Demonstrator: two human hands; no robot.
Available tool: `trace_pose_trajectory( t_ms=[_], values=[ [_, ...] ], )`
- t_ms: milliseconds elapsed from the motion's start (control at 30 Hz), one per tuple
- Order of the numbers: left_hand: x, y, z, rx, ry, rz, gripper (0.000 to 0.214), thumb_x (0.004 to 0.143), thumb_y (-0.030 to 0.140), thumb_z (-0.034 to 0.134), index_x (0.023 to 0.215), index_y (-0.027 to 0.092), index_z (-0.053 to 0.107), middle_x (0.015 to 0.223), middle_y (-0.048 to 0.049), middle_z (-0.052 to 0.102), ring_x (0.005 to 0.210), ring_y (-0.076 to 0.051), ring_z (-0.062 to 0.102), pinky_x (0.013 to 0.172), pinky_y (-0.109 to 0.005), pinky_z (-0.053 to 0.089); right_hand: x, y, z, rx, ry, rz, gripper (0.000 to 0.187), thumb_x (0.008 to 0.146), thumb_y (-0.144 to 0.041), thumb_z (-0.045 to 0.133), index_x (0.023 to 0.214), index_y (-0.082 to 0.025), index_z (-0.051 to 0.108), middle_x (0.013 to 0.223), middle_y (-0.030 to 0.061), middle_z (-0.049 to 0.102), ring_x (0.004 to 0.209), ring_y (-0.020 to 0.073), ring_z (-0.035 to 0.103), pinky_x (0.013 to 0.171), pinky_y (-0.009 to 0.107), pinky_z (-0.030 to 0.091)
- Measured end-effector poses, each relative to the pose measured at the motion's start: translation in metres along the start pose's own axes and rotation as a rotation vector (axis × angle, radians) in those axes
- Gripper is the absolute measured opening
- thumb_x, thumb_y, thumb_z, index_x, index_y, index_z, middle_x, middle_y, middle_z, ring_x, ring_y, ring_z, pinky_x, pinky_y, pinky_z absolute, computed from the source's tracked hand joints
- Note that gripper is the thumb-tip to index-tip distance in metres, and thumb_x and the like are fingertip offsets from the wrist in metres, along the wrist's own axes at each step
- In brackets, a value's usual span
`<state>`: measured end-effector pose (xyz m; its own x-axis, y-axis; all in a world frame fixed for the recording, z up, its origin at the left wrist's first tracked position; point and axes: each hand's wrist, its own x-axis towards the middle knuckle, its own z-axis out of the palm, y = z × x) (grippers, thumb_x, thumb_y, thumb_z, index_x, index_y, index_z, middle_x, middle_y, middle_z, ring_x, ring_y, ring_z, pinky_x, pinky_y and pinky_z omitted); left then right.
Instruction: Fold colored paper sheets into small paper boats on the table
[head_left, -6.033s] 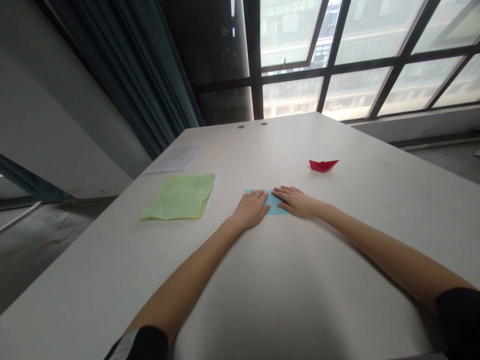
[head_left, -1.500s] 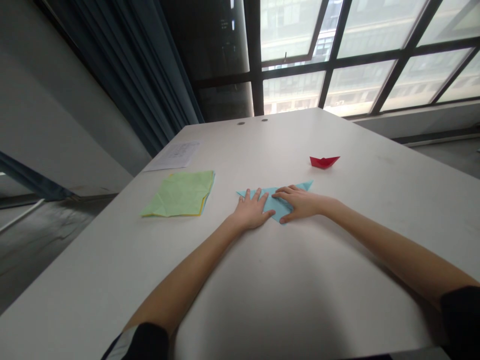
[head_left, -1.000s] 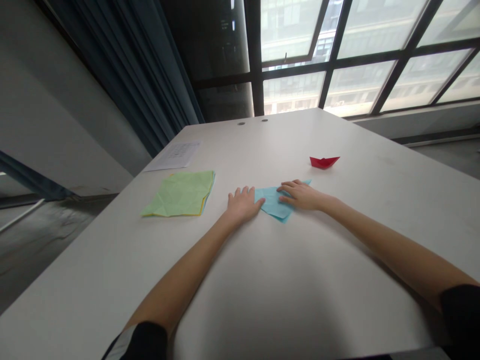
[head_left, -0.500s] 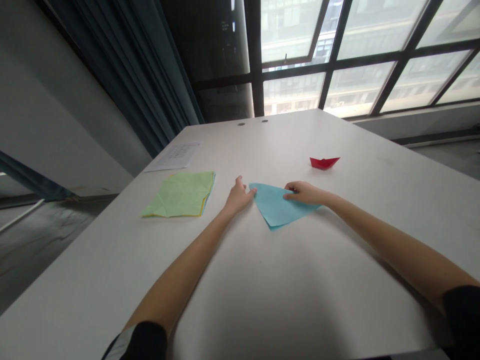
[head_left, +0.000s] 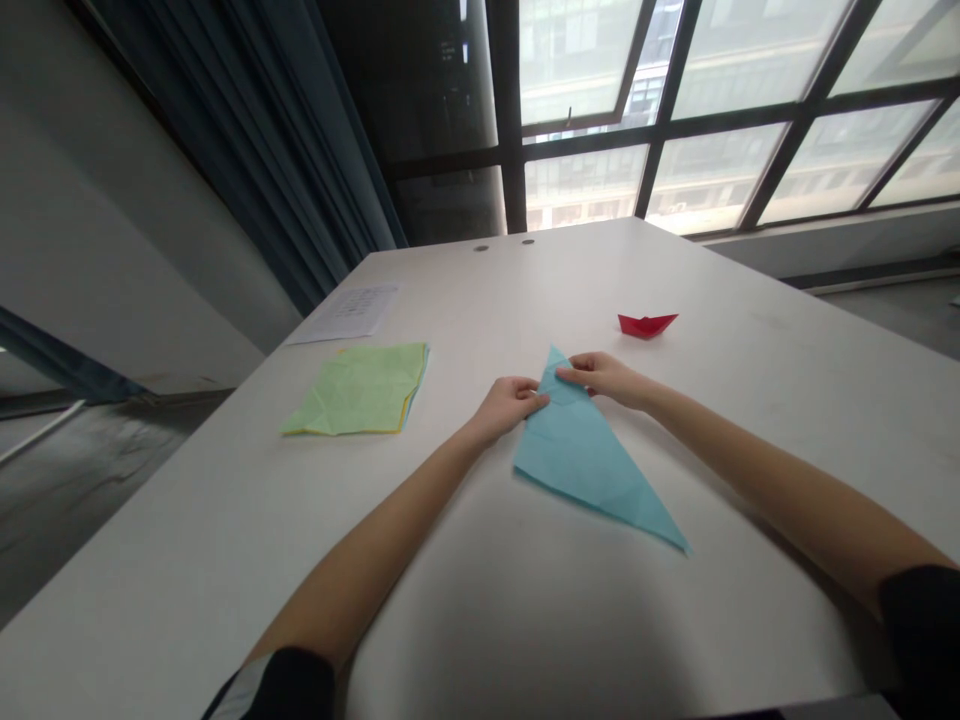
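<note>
A light blue paper (head_left: 589, 462) folded into a long triangle lies on the white table (head_left: 525, 600), its far tip between my hands and its near tip pointing to the lower right. My left hand (head_left: 508, 404) pinches the paper's left edge near the far tip, fingers curled. My right hand (head_left: 604, 376) pinches the same end from the right. A small red paper boat (head_left: 646, 324) sits beyond my right hand, untouched.
A stack of creased coloured sheets (head_left: 361, 389), green on top, lies to the left. A white printed sheet (head_left: 347, 314) lies farther back near the table's left edge. Dark curtains and large windows stand behind the table.
The blue paper has been turned and swung toward me, now lying as a long triangle pointing lower right. Both hands went from pressing flat to pinching its far end.
</note>
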<state>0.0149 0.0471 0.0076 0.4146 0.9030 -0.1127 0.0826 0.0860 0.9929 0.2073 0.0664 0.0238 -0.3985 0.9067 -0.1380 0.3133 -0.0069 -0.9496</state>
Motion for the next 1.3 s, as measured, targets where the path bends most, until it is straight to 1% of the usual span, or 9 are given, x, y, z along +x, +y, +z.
trace_pose_trajectory(
  t_ms=[100, 200, 300, 433, 600, 767, 1000, 1300],
  values=[
    [-0.001, -0.002, 0.003, 0.048, -0.031, 0.003, 0.031, 0.061, 0.030, 0.072, 0.083, 0.009, 0.064, 0.054, 0.0016, 0.059, 0.050, -0.009, 0.053, 0.050, -0.019, 0.040, 0.005, 0.004, 0.007, 0.092, 0.096, -0.068, 0.038, 0.064, -0.052, 0.065, 0.071, -0.015, 0.061, 0.063, 0.0006, 0.061, 0.055, 0.0115, 0.052, 0.051, 0.023, 0.040],
    [0.000, -0.004, 0.001, 0.140, -0.004, -0.014, 0.028, 0.063, 0.028, 0.070, 0.082, 0.009, 0.065, 0.055, 0.0007, 0.060, 0.049, -0.009, 0.053, 0.048, -0.019, 0.039, 0.008, 0.009, 0.008, 0.171, 0.149, -0.107, 0.034, 0.061, -0.048, 0.068, 0.070, -0.016, 0.062, 0.067, 0.0019, 0.064, 0.059, 0.0150, 0.056, 0.056, 0.027, 0.045],
    [0.000, -0.006, -0.002, 0.227, 0.015, -0.035, 0.025, 0.063, 0.029, 0.069, 0.079, 0.009, 0.065, 0.058, -0.0005, 0.061, 0.050, -0.009, 0.053, 0.047, -0.019, 0.039, 0.010, 0.013, 0.004, 0.217, 0.230, -0.136, 0.032, 0.060, -0.047, 0.070, 0.068, -0.017, 0.062, 0.065, 0.0017, 0.064, 0.060, 0.0162, 0.057, 0.056, 0.028, 0.045],
    [-0.001, -0.005, -0.003, 0.255, 0.014, -0.042, 0.024, 0.061, 0.027, 0.070, 0.078, 0.010, 0.065, 0.057, 0.0005, 0.061, 0.051, -0.009, 0.054, 0.048, -0.018, 0.039, 0.012, 0.016, -0.003, 0.321, 0.323, -0.173, 0.032, 0.057, -0.043, 0.073, 0.071, -0.017, 0.063, 0.064, 0.0007, 0.062, 0.059, 0.0139, 0.055, 0.055, 0.026, 0.044],
    [-0.001, -0.006, -0.005, 0.345, 0.069, -0.012, 0.025, 0.060, 0.028, 0.070, 0.078, 0.011, 0.067, 0.058, 0.0000, 0.062, 0.053, -0.011, 0.056, 0.050, -0.019, 0.040, 0.014, 0.018, -0.013, 0.416, 0.437, -0.124, 0.031, 0.060, -0.045, 0.070, 0.069, -0.017, 0.062, 0.061, -0.0022, 0.056, 0.056, 0.0094, 0.049, 0.051, 0.021, 0.040],
    [0.004, -0.012, -0.011, 0.369, 0.087, 0.002, 0.025, 0.063, 0.031, 0.068, 0.079, 0.012, 0.067, 0.062, -0.0025, 0.065, 0.054, -0.011, 0.057, 0.051, -0.020, 0.043, 0.018, 0.025, -0.022, 0.452, 0.562, -0.175, 0.030, 0.059, -0.044, 0.072, 0.067, -0.017, 0.062, 0.057, -0.0039, 0.050, 0.054, 0.0081, 0.045, 0.050, 0.021, 0.039],
    [0.008, -0.015, -0.013, 0.400, 0.153, 0.066, 0.023, 0.063, 0.027, 0.068, 0.081, 0.013, 0.068, 0.061, -0.0023, 0.065, 0.054, -0.011, 0.059, 0.054, -0.020, 0.046, 0.021, 0.028, -0.029, 0.461, 0.647, -0.223, 0.030, 0.056, -0.043, 0.073, 0.062, -0.017, 0.059, 0.056, -0.0043, 0.050, 0.054, 0.0085, 0.045, 0.051, 0.022, 0.041],
    [0.010, -0.017, -0.013, 0.453, 0.234, 0.113, 0.024, 0.061, 0.018, 0.069, 0.084, 0.015, 0.069, 0.071, -0.0033, 0.069, 0.066, -0.014, 0.063, 0.063, -0.023, 0.049, 0.024, 0.034, -0.032, 0.474, 0.652, -0.262, 0.029, 0.057, -0.042, 0.073, 0.065, -0.017, 0.061, 0.058, -0.0032, 0.053, 0.054, 0.0090, 0.048, 0.052, 0.023, 0.043]
  ],
)
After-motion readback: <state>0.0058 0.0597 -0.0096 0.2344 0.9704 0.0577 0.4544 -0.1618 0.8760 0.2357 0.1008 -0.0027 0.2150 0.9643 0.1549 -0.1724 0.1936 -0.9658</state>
